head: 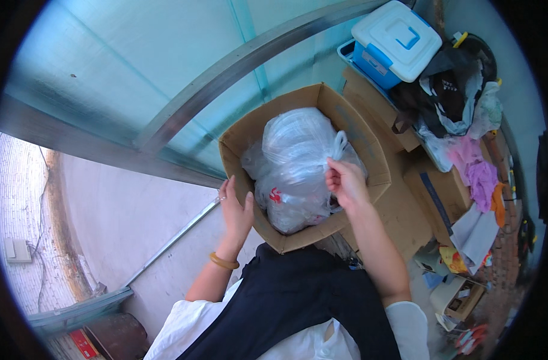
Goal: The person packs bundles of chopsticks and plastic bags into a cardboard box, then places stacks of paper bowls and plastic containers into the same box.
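An open-topped cardboard box point(296, 245) stands right in front of my body. Clear plastic bags fill much of it, and the upper bundle point(296, 130) is gathered into a twisted neck with a loop. My right hand point(346, 182) pinches that neck between thumb and fingers. Below it, another clear plastic bag point(296, 211) bears a red print; what it holds is hard to make out. My left hand point(235, 207) rests against the box's left wall with the fingers spread, gripping nothing.
A blue storage box with a white lid point(397, 45) sits on cardboard at the upper right. Beside it are a black bag point(454, 90), purple cloth or plastic point(481, 182) and a taped carton point(440, 193). A metal frame rail point(238, 67) crosses behind; a brown bucket point(116, 335) lies lower left.
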The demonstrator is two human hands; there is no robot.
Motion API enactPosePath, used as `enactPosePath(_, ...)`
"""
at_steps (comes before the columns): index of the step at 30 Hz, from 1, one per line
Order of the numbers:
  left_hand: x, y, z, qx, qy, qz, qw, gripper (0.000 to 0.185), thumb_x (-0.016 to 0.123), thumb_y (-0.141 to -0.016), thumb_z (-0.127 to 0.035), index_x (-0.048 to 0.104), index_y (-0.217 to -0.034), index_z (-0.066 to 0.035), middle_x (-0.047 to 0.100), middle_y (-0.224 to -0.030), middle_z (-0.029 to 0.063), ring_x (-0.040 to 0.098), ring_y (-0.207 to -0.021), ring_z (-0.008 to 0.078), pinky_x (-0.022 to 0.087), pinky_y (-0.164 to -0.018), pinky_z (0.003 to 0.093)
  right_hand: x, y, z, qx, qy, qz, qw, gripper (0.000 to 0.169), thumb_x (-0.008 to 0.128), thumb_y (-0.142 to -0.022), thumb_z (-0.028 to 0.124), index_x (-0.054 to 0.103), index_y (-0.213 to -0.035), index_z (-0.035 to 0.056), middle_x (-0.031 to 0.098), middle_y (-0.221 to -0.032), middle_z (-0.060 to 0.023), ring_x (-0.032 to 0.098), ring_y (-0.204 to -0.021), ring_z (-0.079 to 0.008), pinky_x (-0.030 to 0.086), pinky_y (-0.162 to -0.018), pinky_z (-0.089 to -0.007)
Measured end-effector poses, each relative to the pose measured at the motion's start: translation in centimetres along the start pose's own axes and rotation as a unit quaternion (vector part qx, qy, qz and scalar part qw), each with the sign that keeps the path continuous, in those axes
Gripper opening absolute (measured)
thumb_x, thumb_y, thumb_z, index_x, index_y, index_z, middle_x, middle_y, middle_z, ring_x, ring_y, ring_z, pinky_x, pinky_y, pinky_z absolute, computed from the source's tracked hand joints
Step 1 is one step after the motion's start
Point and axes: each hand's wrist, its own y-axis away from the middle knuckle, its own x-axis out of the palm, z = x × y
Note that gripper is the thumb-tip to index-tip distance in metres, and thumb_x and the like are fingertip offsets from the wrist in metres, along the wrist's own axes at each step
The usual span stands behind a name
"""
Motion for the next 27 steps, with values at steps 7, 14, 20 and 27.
enactPosePath(7, 0.4, 1.4, -0.3, -0.031, -0.017, 0.045, 0.998, 0.063, 0.064, -0.079, -0.005, 0.036, -0.135, 0.000, 0.027, -0.140, 0.0298, 0.030, -0.129, 0.0449, 0.029, -0.106, 0.0462, 4.4, -6.9, -11.1, 0.205, -0.202, -0.008, 0.958, 0.015, 0.052, -0.092, 0.015, 0.056, -0.085, 0.0021, 0.062, -0.074, -0.0098, 0.061, -0.063, -0.0174, 0.048, -0.049, -0.0243)
enactPosePath(14, -0.1, -1.3, -2.6, 0.044, -0.062, 0.021, 0.997, 0.062, 0.065, -0.075, -0.004, 0.042, -0.133, -0.003, 0.030, -0.142, 0.0264, 0.033, -0.128, 0.0429, 0.029, -0.105, 0.0476, 4.3, -11.2, -16.2, -0.124, 0.345, -0.050, 0.929, 0.020, 0.058, -0.088, 0.019, 0.060, -0.087, -0.0011, 0.063, -0.074, -0.0117, 0.061, -0.063, -0.0240, 0.050, -0.060, -0.0339)
enactPosePath(20, 2.5, -7.8, -4.4, 0.114, -0.071, 0.047, 0.990, 0.057, 0.063, -0.077, -0.007, 0.046, -0.132, -0.007, 0.035, -0.141, 0.0228, 0.036, -0.127, 0.0409, 0.030, -0.105, 0.0451, 4.0, -13.7, -14.2, -0.383, 0.484, -0.177, 0.767, 0.062, 0.059, -0.083, 0.016, 0.032, -0.136, 0.0002, 0.040, -0.134, -0.0269, 0.046, -0.119, -0.0369, 0.036, -0.101, -0.0412)
enactPosePath(27, 5.1, -8.4, -4.7, 0.131, -0.034, 0.138, 0.981, 0.057, 0.062, -0.078, -0.007, 0.043, -0.132, -0.002, 0.035, -0.137, 0.0271, 0.037, -0.125, 0.0424, 0.031, -0.104, 0.0455, 0.4, -15.1, -11.2, -0.330, 0.457, -0.013, 0.826, 0.053, 0.061, -0.083, 0.018, 0.043, -0.130, 0.0013, 0.058, -0.112, -0.0246, 0.060, -0.100, -0.0332, 0.045, -0.090, -0.0374)
